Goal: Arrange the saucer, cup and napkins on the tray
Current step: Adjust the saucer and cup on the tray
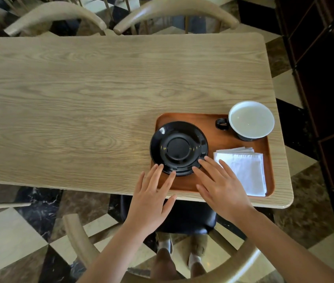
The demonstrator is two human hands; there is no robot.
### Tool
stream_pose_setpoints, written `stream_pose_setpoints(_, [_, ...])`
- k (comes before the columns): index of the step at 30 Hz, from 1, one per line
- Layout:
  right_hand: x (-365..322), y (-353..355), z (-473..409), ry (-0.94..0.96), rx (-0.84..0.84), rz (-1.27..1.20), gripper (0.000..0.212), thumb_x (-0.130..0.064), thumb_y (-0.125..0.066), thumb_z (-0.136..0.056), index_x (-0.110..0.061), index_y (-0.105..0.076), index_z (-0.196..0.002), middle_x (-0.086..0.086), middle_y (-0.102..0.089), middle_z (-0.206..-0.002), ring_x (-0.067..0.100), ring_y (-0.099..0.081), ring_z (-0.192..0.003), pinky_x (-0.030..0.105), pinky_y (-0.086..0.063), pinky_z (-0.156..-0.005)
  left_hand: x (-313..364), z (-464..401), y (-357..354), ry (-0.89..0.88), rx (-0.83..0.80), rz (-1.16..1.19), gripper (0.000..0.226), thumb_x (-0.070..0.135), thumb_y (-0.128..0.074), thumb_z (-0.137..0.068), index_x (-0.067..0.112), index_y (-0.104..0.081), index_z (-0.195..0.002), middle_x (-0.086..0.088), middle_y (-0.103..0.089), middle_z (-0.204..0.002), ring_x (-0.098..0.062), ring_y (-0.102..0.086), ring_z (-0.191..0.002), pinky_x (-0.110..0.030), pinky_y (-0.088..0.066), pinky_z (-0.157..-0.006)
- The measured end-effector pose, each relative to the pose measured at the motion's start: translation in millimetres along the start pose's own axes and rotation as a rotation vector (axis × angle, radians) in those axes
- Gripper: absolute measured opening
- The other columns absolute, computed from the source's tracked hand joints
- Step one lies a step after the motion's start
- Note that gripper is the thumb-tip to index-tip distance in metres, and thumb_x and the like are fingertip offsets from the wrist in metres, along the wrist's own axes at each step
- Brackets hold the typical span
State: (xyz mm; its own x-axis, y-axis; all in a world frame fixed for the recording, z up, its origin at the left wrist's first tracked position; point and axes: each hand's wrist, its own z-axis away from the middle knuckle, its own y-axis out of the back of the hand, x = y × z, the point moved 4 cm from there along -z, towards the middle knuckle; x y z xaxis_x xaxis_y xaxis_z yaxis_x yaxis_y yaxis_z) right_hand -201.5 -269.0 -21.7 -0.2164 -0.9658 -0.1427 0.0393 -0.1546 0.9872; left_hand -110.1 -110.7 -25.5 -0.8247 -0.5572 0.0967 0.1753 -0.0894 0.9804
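Observation:
A brown wooden tray [219, 137] lies at the table's near right corner. A black saucer [178, 148] sits on the tray's left part, overhanging its left rim slightly. A cup [251, 120], black outside and white inside, stands at the tray's far right corner with its handle to the left. White folded napkins [243, 170] lie stacked on the tray's near right part. My left hand [151, 199] is flat with fingers apart, fingertips touching the saucer's near rim. My right hand [221, 188] is also spread, fingertips at the saucer's near right rim, beside the napkins.
The light wooden table [80, 109] stretches to the left and far side. Two curved wooden chair backs [55, 15] stand beyond the far edge. A chair with a dark seat [190, 217] is below me at the near edge. A dark cabinet [325, 78] stands on the right.

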Motion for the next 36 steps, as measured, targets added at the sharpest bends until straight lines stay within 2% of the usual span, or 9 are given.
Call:
stream_pose_setpoints(5, [0, 3, -1, 0.005, 0.010, 0.006, 0.063, -0.038, -0.007, -0.098, -0.015, -0.061, -0.120, 0.011, -0.062, -0.126, 0.027, -0.051, -0.125, 0.049, -0.041, -0.104, 0, -1, 3, -0.014, 0.004, -0.036, 0.057, 0.047, -0.029, -0.090, 0.023, -0.030, -0.142, -0.015, -0.040, -0.145, -0.029, -0.033, -0.136, -0.046, -0.021, -0.110])
stream_pose_setpoints(8, [0, 8, -2, 0.032, 0.058, 0.021, 0.050, -0.037, -0.023, -0.096, -0.015, -0.063, -0.118, 0.011, -0.064, -0.123, 0.026, -0.054, -0.122, 0.049, -0.042, -0.102, 2, -3, 10, -0.025, 0.020, -0.040, 0.056, 0.047, -0.031, -0.090, 0.021, -0.036, -0.139, -0.015, -0.044, -0.142, -0.028, -0.037, -0.134, -0.047, -0.024, -0.109])
stream_pose_setpoints(17, [83, 73, -31, -0.206, 0.414, 0.014, 0.036, -0.027, -0.047, -0.086, -0.009, -0.066, -0.111, 0.017, -0.066, -0.115, 0.034, -0.061, -0.110, 0.052, -0.047, -0.093, 49, -118, 79, -0.099, 0.334, 0.036, 0.053, 0.042, -0.038, -0.089, 0.012, -0.048, -0.131, -0.017, -0.049, -0.137, -0.030, -0.043, -0.129, -0.055, -0.034, -0.103])
stream_pose_setpoints(21, [134, 82, -36, -0.390, 0.298, 0.066, 0.040, -0.026, -0.051, -0.085, -0.006, -0.059, -0.119, 0.020, -0.059, -0.125, 0.037, -0.053, -0.117, 0.050, -0.042, -0.095, 86, -171, 82, -0.152, 0.287, 0.019, 0.054, 0.045, -0.041, -0.084, 0.010, -0.054, -0.123, -0.018, -0.052, -0.131, -0.033, -0.047, -0.125, -0.055, -0.036, -0.101])
stream_pose_setpoints(25, [161, 73, -31, -0.553, 0.103, -0.080, 0.058, -0.034, -0.052, -0.090, -0.014, -0.034, -0.141, 0.012, -0.036, -0.148, 0.029, -0.031, -0.136, 0.043, -0.032, -0.106, 105, -188, 70, -0.127, 0.247, 0.054, 0.058, 0.043, -0.055, -0.077, 0.008, -0.052, -0.123, -0.016, -0.059, -0.120, -0.033, -0.055, -0.114, -0.052, -0.039, -0.097])
stream_pose_setpoints(28, [163, 70, -31, -0.556, 0.126, -0.247, 0.057, -0.032, -0.051, -0.089, -0.016, -0.033, -0.140, 0.009, -0.052, -0.133, 0.026, -0.050, -0.118, 0.038, -0.046, -0.087, 107, -190, 69, -0.103, 0.223, 0.165, 0.056, 0.039, -0.056, -0.076, 0.011, -0.050, -0.124, -0.009, -0.067, -0.102, -0.031, -0.062, -0.091, -0.040, -0.046, -0.079])
stream_pose_setpoints(30, [162, 68, -31, -0.555, 0.147, -0.361, 0.055, -0.027, -0.051, -0.091, -0.017, -0.032, -0.141, 0.010, -0.057, -0.125, 0.025, -0.055, -0.109, 0.035, -0.048, -0.080, 104, -192, 70, -0.060, 0.165, 0.361, 0.056, 0.037, -0.059, -0.078, 0.018, -0.046, -0.129, -0.005, -0.068, -0.102, -0.027, -0.062, -0.090, -0.037, -0.051, -0.071])
stream_pose_setpoints(33, [163, 66, -30, -0.585, 0.203, -0.518, 0.052, -0.015, -0.048, -0.091, -0.016, -0.035, -0.142, 0.012, -0.055, -0.130, 0.028, -0.054, -0.113, 0.034, -0.045, -0.087, 96, -194, 70, 0.006, 0.085, 0.608, 0.056, 0.029, -0.064, -0.081, 0.024, -0.046, -0.134, -0.001, -0.067, -0.115, -0.022, -0.061, -0.100, -0.037, -0.052, -0.079])
stream_pose_setpoints(36, [161, 66, -30, -0.591, 0.241, -0.614, 0.050, -0.008, -0.044, -0.091, -0.016, -0.040, -0.140, 0.011, -0.058, -0.128, 0.026, -0.055, -0.113, 0.031, -0.045, -0.089, 87, -193, 71, 0.007, 0.061, 0.635, 0.055, 0.026, -0.063, -0.084, 0.026, -0.045, -0.135, -0.002, -0.065, -0.122, -0.024, -0.062, -0.100, -0.031, -0.049, -0.083])
